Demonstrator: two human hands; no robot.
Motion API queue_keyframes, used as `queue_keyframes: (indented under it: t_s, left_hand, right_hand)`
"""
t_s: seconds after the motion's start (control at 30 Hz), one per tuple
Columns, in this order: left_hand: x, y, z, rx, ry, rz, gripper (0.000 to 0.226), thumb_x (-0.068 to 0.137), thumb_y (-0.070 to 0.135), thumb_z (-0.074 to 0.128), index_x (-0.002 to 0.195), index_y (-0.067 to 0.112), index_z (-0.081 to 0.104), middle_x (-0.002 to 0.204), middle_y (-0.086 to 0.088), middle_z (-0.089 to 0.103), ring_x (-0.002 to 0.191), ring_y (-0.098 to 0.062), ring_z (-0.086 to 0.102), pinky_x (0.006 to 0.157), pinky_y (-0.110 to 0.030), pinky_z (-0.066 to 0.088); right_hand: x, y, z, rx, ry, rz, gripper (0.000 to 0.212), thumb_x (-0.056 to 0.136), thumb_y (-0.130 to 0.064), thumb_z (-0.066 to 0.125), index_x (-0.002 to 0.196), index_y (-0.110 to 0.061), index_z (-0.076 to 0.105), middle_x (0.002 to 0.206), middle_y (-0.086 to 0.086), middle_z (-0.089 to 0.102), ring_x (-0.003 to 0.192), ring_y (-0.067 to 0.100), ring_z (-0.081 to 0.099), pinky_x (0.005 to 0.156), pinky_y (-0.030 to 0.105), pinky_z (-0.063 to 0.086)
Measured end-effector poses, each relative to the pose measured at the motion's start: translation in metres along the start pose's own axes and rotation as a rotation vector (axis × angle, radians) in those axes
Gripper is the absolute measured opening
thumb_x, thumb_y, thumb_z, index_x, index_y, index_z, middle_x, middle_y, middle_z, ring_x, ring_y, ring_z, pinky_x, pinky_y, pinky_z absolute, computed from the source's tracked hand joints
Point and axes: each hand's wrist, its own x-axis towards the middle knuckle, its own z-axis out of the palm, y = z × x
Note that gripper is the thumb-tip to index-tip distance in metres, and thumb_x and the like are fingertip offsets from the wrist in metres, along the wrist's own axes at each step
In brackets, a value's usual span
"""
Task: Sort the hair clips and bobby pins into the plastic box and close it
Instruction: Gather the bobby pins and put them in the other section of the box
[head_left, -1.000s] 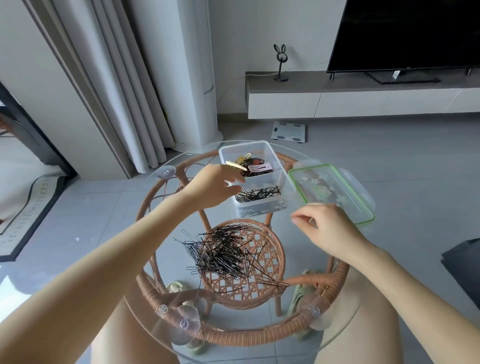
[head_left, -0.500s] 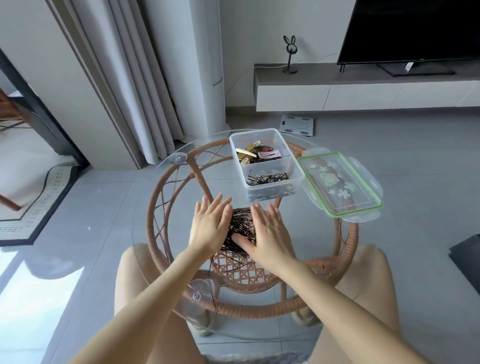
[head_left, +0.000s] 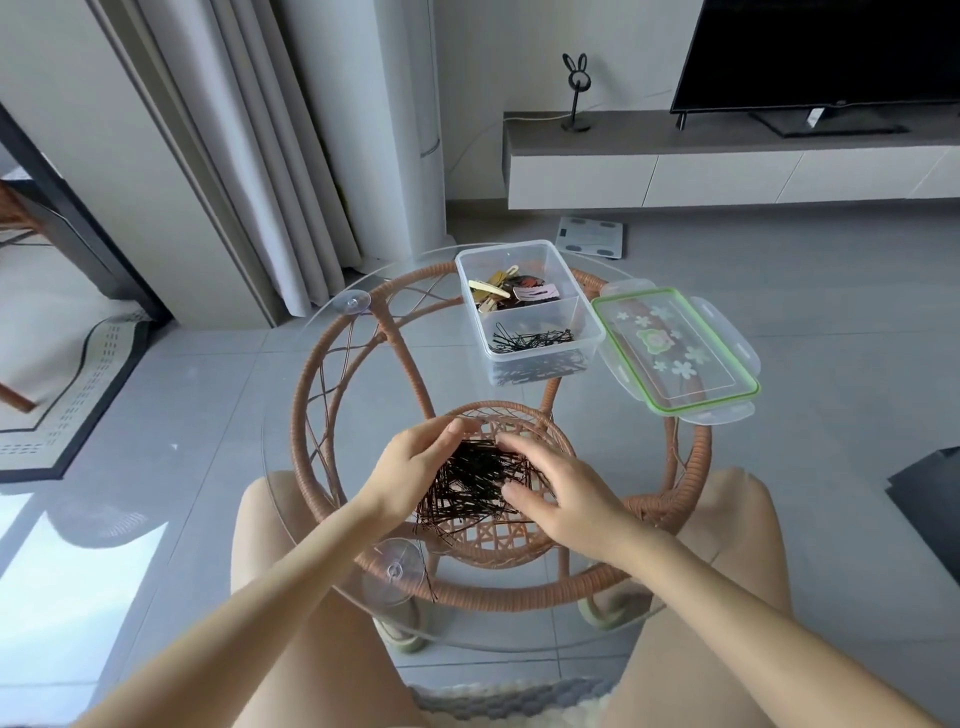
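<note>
Left hand (head_left: 415, 467) curls round loose bobby pins (head_left: 472, 483) on glass table (head_left: 332, 415); right hand (head_left: 561, 493) rests its fingers on them. Plastic box (head_left: 592, 332) beyond stands open, lid (head_left: 675, 348) just beside.

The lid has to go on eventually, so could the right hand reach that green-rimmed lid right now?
Probably yes. The lid lies beside the plastic box, on the same side as the right hand, nothing between them; that hand is on the bobby pins.
</note>
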Motion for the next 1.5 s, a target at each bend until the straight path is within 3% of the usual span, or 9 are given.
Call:
queue_keyframes:
  t_s: [0.1,0.2,0.3,0.47,0.67,1.07,1.23,1.33,1.5]
  left_hand:
    - [-0.011,0.004,-0.016,0.213,0.007,0.038,0.045,0.086,0.054,0.048,0.12,0.027,0.057,0.127,0.008,0.059,0.117,-0.006,0.051,0.109,-0.032,0.036]
    - [-0.027,0.006,-0.025,0.809,-0.022,0.109,0.092,0.06,0.086,0.031,0.136,0.034,0.036,0.138,0.009,0.045,0.127,-0.012,0.04,0.107,-0.034,0.033]
    - [-0.034,0.001,-0.021,1.058,-0.077,0.073,0.101,0.059,0.084,0.041,0.144,0.036,0.016,0.137,0.003,0.04,0.125,-0.017,0.037,0.106,-0.034,0.035]
    - [-0.021,0.005,-0.002,0.987,-0.042,0.096,0.096,0.068,0.067,0.06,0.145,0.027,0.019,0.125,-0.004,0.046,0.115,-0.02,0.043,0.099,-0.03,0.04]
    - [-0.006,0.021,0.002,0.876,-0.056,0.121,0.048,0.08,0.032,0.066,0.123,0.017,0.051,0.108,-0.006,0.059,0.098,-0.024,0.058,0.082,-0.03,0.047]
    - [-0.005,0.038,-0.018,0.741,-0.055,0.052,0.032,0.08,0.014,0.068,0.113,0.013,0.064,0.106,-0.007,0.07,0.094,-0.02,0.066,0.085,-0.026,0.052]
    - [-0.004,0.053,-0.032,0.679,-0.023,0.048,0.024,0.078,0.013,0.069,0.102,0.011,0.069,0.099,-0.004,0.073,0.088,-0.015,0.067,0.083,-0.02,0.052]
    - [-0.002,0.058,-0.037,0.641,0.001,0.039,0.022,0.077,0.013,0.07,0.099,0.012,0.071,0.093,-0.004,0.074,0.076,-0.01,0.064,0.075,-0.013,0.049]
    - [0.004,0.064,-0.04,0.581,0.02,0.024,0.023,0.075,0.012,0.072,0.098,0.011,0.071,0.092,-0.005,0.074,0.077,-0.012,0.067,0.077,-0.016,0.052]
  right_hand:
    - [-0.014,-0.001,-0.017,-0.059,0.036,0.008,0.07,0.082,-0.04,0.064,0.141,-0.025,0.03,0.146,-0.009,0.038,0.13,-0.001,0.032,0.112,0.026,0.028]
    - [-0.022,0.003,-0.024,-0.387,-0.022,0.034,0.1,0.069,-0.063,0.063,0.146,-0.023,0.014,0.152,-0.007,0.025,0.138,0.01,0.021,0.114,0.028,0.017]
    - [-0.017,0.005,-0.016,-0.609,-0.077,0.061,0.113,0.063,-0.075,0.056,0.147,-0.021,0.003,0.154,-0.001,0.019,0.14,0.018,0.016,0.117,0.037,0.016]
    - [0.005,-0.008,-0.004,-0.517,0.001,0.001,0.087,0.077,-0.048,0.065,0.144,-0.014,0.022,0.145,0.002,0.037,0.133,0.021,0.029,0.112,0.034,0.023]
    - [0.016,-0.015,0.001,-0.414,0.033,-0.064,0.048,0.086,-0.017,0.062,0.13,-0.006,0.048,0.126,0.009,0.056,0.121,0.022,0.048,0.105,0.028,0.033]
    - [0.015,-0.019,-0.02,-0.34,0.137,-0.055,0.015,0.084,-0.005,0.061,0.095,0.0,0.071,0.093,0.016,0.071,0.089,0.029,0.064,0.088,0.038,0.049]
    - [0.011,-0.025,-0.041,-0.257,0.208,0.009,0.016,0.083,-0.01,0.065,0.095,-0.002,0.071,0.091,0.01,0.072,0.077,0.016,0.061,0.078,0.011,0.039]
    - [0.013,-0.026,-0.054,-0.227,0.216,0.036,0.015,0.082,-0.01,0.066,0.094,-0.006,0.072,0.084,0.005,0.071,0.068,0.008,0.057,0.061,0.004,0.039]
    - [0.019,-0.034,-0.08,-0.165,0.217,0.022,0.011,0.08,-0.01,0.067,0.089,-0.012,0.073,0.074,-0.013,0.065,0.064,-0.01,0.058,0.064,-0.001,0.041]
